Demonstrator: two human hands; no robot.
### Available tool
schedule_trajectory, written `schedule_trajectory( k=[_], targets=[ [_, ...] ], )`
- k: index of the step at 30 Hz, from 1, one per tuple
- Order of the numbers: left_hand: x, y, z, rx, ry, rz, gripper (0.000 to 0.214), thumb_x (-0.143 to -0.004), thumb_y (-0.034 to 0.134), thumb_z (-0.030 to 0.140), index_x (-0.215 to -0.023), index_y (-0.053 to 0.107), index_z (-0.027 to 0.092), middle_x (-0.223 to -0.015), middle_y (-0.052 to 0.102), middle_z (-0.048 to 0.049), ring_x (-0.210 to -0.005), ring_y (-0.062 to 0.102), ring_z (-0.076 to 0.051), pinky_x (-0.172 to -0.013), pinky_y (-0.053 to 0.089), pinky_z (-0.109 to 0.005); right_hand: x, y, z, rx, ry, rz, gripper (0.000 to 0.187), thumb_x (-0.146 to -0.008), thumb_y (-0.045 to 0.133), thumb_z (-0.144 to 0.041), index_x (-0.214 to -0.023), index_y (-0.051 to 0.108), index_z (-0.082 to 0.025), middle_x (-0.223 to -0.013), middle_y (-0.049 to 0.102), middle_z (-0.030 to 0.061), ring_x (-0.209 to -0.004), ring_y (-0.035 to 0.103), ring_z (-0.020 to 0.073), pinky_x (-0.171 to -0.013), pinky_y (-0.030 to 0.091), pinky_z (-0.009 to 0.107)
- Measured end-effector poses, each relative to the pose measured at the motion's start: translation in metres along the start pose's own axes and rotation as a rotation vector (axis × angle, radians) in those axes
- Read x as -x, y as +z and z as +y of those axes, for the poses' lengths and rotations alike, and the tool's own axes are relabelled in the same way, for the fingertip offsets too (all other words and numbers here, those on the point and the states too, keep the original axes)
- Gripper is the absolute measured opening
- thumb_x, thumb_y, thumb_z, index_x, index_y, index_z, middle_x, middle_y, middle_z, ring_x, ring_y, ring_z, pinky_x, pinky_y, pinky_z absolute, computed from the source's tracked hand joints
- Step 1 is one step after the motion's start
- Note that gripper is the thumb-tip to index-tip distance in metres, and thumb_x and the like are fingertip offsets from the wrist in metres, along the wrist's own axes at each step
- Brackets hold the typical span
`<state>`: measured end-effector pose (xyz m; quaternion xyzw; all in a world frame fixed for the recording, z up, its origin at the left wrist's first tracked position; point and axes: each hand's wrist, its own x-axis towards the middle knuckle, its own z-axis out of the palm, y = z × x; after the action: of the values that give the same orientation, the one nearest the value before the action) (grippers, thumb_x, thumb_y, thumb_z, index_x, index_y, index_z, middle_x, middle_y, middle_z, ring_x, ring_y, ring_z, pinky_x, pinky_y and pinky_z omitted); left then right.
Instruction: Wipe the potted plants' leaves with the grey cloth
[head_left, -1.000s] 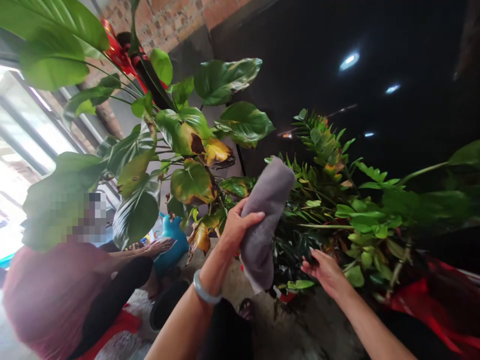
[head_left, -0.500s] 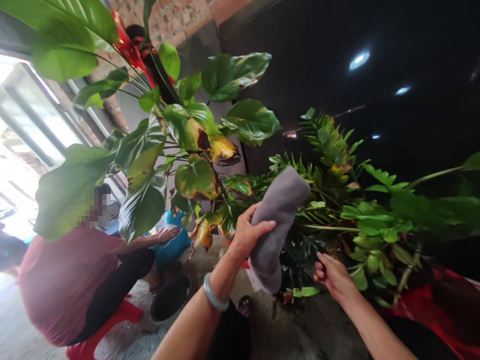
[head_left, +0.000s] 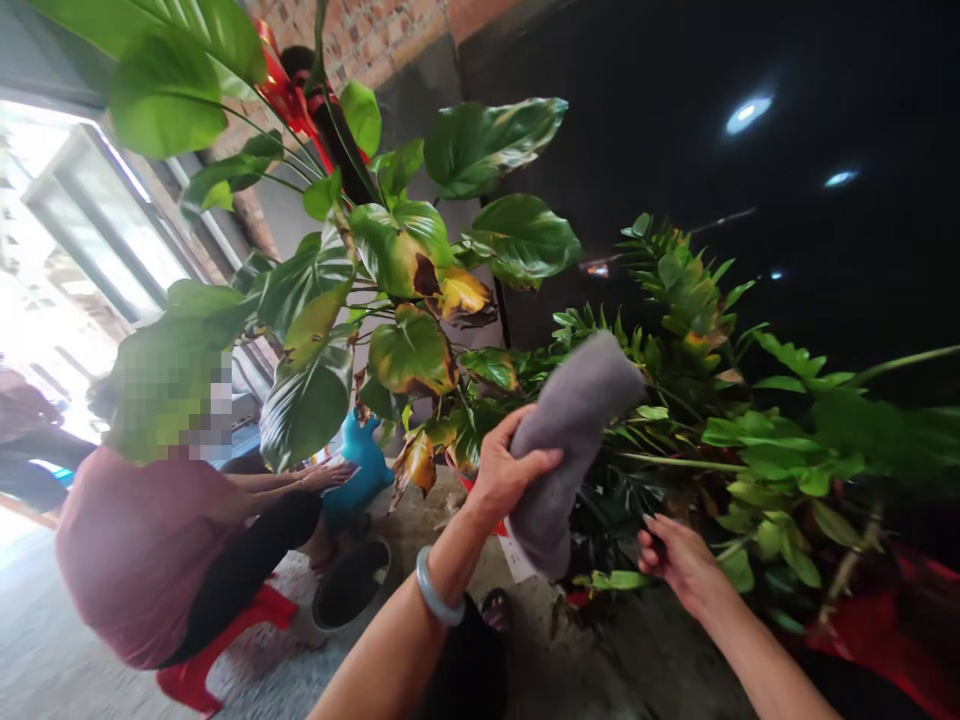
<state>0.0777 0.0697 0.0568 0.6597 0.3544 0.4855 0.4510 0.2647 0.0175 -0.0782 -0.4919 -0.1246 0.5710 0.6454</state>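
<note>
My left hand [head_left: 504,472], with a pale bangle on the wrist, is closed around a grey cloth [head_left: 571,430] held up in front of the plants. My right hand [head_left: 679,556] reaches low into the dark leaves of a bushy plant with small glossy leaflets [head_left: 720,430]; its fingers are curled, and whatever they grip is hidden among the foliage. To the left rises a large-leaved plant [head_left: 390,270] with yellowing, brown-edged leaves [head_left: 461,297].
Another person in a red top [head_left: 142,540] sits on a low red stool [head_left: 195,675] at the left, hands on a blue object [head_left: 364,470]. A dark bucket [head_left: 349,595] stands on the floor. Red wrapping [head_left: 900,640] lies at the right. Brick wall and bright windows behind.
The view has drifted left, so everything sits further right in frame. My left hand and the cloth rose slightly. My right hand's fingers curled in as it pushed into the leaves.
</note>
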Motion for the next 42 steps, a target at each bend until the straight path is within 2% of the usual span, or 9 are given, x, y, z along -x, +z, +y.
schedule_trajectory(
  k=[3,9,14,18,23,26,34,38,42],
  targets=[
    [0.001,0.005,-0.017,-0.029,-0.014,0.106,0.055,-0.057,0.072,0.032,-0.109,0.063,0.018,-0.092,0.067,-0.0019,-0.085,0.059,-0.021,-0.079,0.048,-0.031,-0.002,0.0,0.002,0.011,0.002,-0.008,0.032,-0.053,0.077,-0.025,-0.059,0.046,-0.021,-0.04,0.05,-0.0084,-0.03,0.041,0.0069,-0.033,0.038,0.02],
    [0.053,0.001,-0.041,-0.301,-0.159,-0.382,0.048,-0.05,0.076,0.019,-0.097,0.071,0.022,-0.092,0.07,0.0,-0.089,0.061,-0.023,-0.084,0.047,-0.032,-0.003,-0.004,0.005,0.038,0.031,0.008,0.023,-0.056,0.074,-0.025,-0.061,0.052,-0.02,-0.035,0.045,-0.0094,-0.028,0.041,0.0089,-0.033,0.038,0.022],
    [0.016,-0.013,0.003,0.018,-0.019,0.065,0.052,-0.052,0.076,0.028,-0.102,0.067,0.021,-0.086,0.068,0.001,-0.08,0.061,-0.019,-0.073,0.048,-0.027,0.003,-0.003,-0.001,0.036,0.026,-0.009,0.03,-0.054,0.076,-0.024,-0.058,0.046,-0.021,-0.041,0.051,-0.0073,-0.03,0.04,0.0066,-0.033,0.037,0.02],
    [0.004,-0.012,-0.007,0.078,-0.035,0.261,0.05,-0.058,0.071,0.034,-0.105,0.063,0.018,-0.082,0.068,-0.0008,-0.073,0.06,-0.018,-0.068,0.049,-0.028,0.005,0.0,-0.001,0.04,0.024,0.007,0.03,-0.053,0.075,-0.023,-0.059,0.046,-0.021,-0.04,0.051,-0.0073,-0.03,0.04,0.0069,-0.034,0.037,0.021],
    [0.073,0.002,-0.05,-0.204,-0.227,-0.184,0.053,-0.048,0.077,0.029,-0.099,0.07,0.019,-0.093,0.071,-0.0032,-0.087,0.062,-0.024,-0.079,0.05,-0.031,0.003,-0.005,-0.003,0.045,0.017,0.03,0.026,-0.051,0.074,-0.021,-0.057,0.05,-0.021,-0.039,0.051,-0.0064,-0.031,0.043,0.0104,-0.035,0.038,0.024],
    [0.091,0.002,-0.039,-0.256,-0.161,-0.489,0.052,-0.053,0.076,0.028,-0.104,0.07,0.021,-0.097,0.071,-0.002,-0.091,0.062,-0.024,-0.083,0.049,-0.031,0.004,-0.007,-0.006,0.047,0.005,0.03,0.023,-0.049,0.074,-0.018,-0.057,0.053,-0.02,-0.042,0.055,-0.0049,-0.038,0.051,0.0131,-0.039,0.041,0.024],
    [0.026,-0.018,-0.019,0.014,-0.12,0.371,0.051,-0.055,0.071,0.035,-0.103,0.063,0.017,-0.084,0.067,-0.0022,-0.076,0.06,-0.02,-0.07,0.048,-0.029,0.008,0.001,-0.001,0.069,0.032,0.05,0.027,-0.056,0.072,-0.022,-0.066,0.047,-0.022,-0.039,0.052,-0.008,-0.029,0.04,0.0082,-0.032,0.037,0.02],
    [0.073,-0.017,-0.05,-0.102,-0.362,0.174,0.042,-0.044,0.075,0.028,-0.084,0.067,0.016,-0.07,0.067,-0.0008,-0.067,0.059,-0.019,-0.063,0.047,-0.029,0.01,0.0,-0.001,0.063,0.031,0.051,0.026,-0.059,0.072,-0.022,-0.066,0.047,-0.021,-0.039,0.05,-0.0084,-0.028,0.04,0.0074,-0.031,0.036,0.019],
    [0.103,-0.029,-0.034,-0.053,-0.408,0.105,0.044,-0.05,0.074,0.033,-0.091,0.068,0.018,-0.068,0.066,0.0005,-0.062,0.058,-0.018,-0.056,0.046,-0.026,0.013,-0.003,-0.003,0.064,0.039,0.027,0.027,-0.057,0.073,-0.022,-0.062,0.047,-0.021,-0.04,0.052,-0.007,-0.029,0.04,0.0072,-0.03,0.036,0.019]
  ],
)
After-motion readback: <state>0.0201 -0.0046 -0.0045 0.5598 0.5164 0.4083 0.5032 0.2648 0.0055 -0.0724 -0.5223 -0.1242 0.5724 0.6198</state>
